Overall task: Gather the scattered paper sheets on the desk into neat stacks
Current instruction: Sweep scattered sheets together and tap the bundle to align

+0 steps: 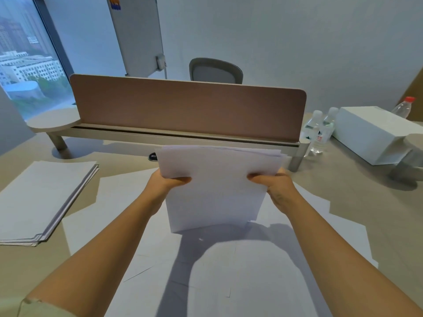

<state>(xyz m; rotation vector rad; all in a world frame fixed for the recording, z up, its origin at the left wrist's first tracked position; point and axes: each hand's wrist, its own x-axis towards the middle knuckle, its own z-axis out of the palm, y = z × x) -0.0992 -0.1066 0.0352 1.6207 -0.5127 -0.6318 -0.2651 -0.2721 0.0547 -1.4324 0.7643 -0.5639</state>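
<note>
meanwhile, desk (343,202) spreads under both arms, loose sheets (229,271) below hands, finished stack (41,200) well left of left hand. bundle of sheets (215,188) held upright between hands, bottom edge on paper. left hand (168,181), right hand (272,185) each pinch one side edge. risk: top edges uneven, loose pinch lets sheets fan, slide.

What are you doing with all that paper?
A person is tidying loose paper on a desk. Both hands, the left hand and the right hand, hold a bundle of sheets upright, its bottom edge down on the paper spread on the desk. One finished stack already lies to the left. More loose sheets still cover the desk underneath.
</note>
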